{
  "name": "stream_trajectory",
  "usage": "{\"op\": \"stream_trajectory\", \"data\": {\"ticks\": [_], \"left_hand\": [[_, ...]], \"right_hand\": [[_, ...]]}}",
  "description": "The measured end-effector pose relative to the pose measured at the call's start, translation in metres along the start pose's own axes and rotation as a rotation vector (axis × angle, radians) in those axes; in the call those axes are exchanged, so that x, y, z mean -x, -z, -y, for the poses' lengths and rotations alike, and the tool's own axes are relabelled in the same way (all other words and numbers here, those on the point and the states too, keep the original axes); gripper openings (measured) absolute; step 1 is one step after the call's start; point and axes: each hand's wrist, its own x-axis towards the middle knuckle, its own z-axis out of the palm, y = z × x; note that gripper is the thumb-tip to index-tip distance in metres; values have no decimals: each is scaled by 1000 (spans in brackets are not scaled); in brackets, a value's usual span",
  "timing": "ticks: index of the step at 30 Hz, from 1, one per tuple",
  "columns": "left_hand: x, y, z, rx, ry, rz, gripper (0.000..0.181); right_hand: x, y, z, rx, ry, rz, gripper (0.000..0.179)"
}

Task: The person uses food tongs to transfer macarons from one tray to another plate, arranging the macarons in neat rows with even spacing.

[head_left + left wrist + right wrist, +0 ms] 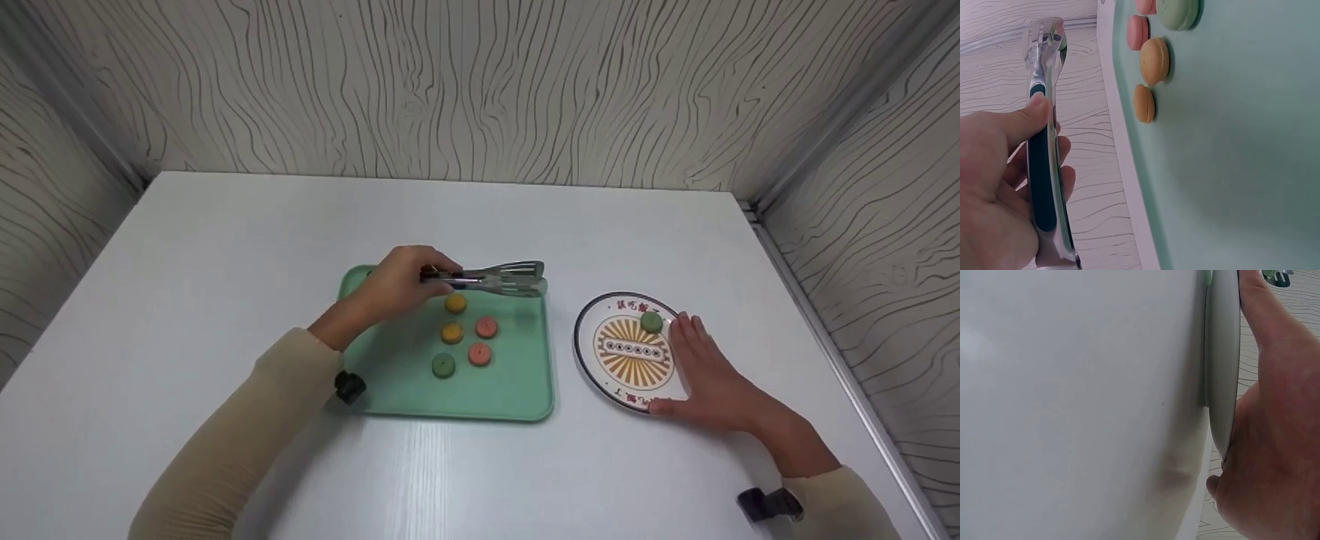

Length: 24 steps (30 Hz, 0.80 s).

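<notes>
My left hand (401,281) grips metal tongs (1044,163) with dark handle inlays. Their slotted ends point right, over the far edge of the green tray (405,397); no macaron is plainly visible between them. On the tray below lie two yellow macarons (451,333), two pink macarons (479,354) and a green macaron (443,365). To the right, a round patterned plate (589,352) bears another green macaron (652,322) near its upper right rim. With fingers straight and thumb apart, my right hand (712,382) touches that plate's right edge. The right wrist view shows the plate edge-on.
Both the tray and the plate rest on a white table (465,480). Panels with a wood-grain pattern (450,90) stand behind it and at both sides. A dark wrist device (769,504) is at the right sleeve, another dark device (349,387) at the left.
</notes>
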Motion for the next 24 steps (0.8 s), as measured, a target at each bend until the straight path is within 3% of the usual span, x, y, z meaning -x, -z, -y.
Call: {"op": "stream_trajectory", "data": {"ticks": [16, 24], "left_hand": [[-20, -19, -26, -18, -63, 12, 26], [-29, -34, -35, -9, -31, 26, 26]], "right_hand": [[0, 3, -1, 26, 45, -34, 129], [1, -4, 0, 16, 49, -49, 128]]}}
